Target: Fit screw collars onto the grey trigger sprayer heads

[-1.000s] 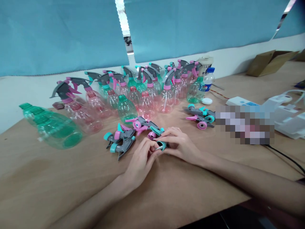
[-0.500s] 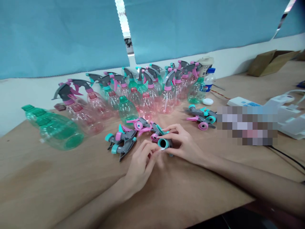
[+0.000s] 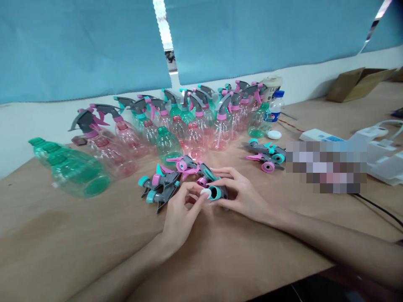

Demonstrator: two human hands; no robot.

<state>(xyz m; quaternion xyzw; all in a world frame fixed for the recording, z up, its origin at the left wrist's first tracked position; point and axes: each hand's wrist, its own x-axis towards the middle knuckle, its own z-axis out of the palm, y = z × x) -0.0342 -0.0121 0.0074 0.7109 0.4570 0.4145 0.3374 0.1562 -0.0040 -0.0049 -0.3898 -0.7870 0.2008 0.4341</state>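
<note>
My right hand (image 3: 241,193) is closed around a grey spray head with a teal collar (image 3: 215,193), whose dark round opening faces me. Between the thumb and finger of my left hand (image 3: 182,212) is a small white disc (image 3: 205,193), held just left of that opening. More loose spray heads (image 3: 165,184) lie in a heap beyond my left hand, with teal and pink collars. A pink-collared spray head (image 3: 203,178) lies right behind the one in my grip. Another small pile of spray heads (image 3: 267,155) rests to the right of my right hand.
Pink and green bottles (image 3: 195,140) stand in rows at the back, many with spray heads on. Green bottles (image 3: 78,172) lie on their sides at left. At right are a white round lid (image 3: 274,134), a labelled bottle (image 3: 277,107), a power strip (image 3: 321,136) and a cardboard box (image 3: 355,86).
My left hand has drawn slightly left from the spray head's opening, and the white disc now shows its face. The spray head has shifted slightly in my right hand.
</note>
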